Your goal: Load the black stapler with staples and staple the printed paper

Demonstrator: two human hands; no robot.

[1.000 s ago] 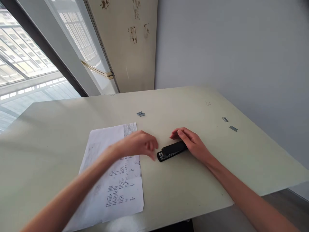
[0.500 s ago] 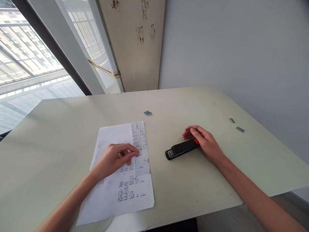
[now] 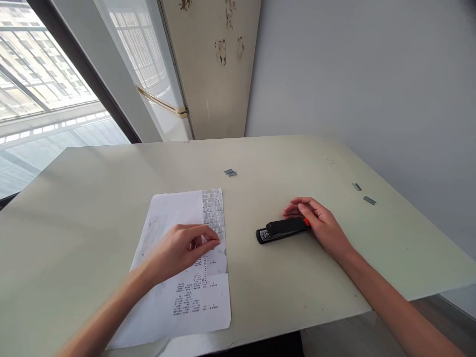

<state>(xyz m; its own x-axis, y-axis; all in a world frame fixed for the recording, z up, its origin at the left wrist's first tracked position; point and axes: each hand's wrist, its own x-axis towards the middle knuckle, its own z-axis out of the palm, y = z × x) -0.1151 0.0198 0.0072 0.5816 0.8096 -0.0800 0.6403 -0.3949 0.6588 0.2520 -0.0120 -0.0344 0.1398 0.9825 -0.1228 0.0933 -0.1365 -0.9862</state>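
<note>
My left hand (image 3: 189,246) rests over a printed sheet of paper (image 3: 148,297). Its thumb and forefinger are pressed together just inside the right edge; anything between them is hidden. Dense rows of staples (image 3: 212,210) cover the paper's upper right strip, above those fingertips. To the right, a black stapler (image 3: 284,227) with a red rear end lies on the table, its front toward the paper. My right hand (image 3: 322,223) is loosely closed around the stapler's rear, with the fingers curled along the far side.
Small strips of staples (image 3: 231,172) lie beyond the paper. Two more, a light staple strip (image 3: 357,187) and a darker staple strip (image 3: 369,200), are near the table's right edge. The pale table (image 3: 278,292) meets a grey wall; a fridge (image 3: 219,99) stands behind it.
The paper has turned slightly, its lower end shifting left. My left hand has moved a little right and toward me. My right hand stays at the stapler, which is slightly turned.
</note>
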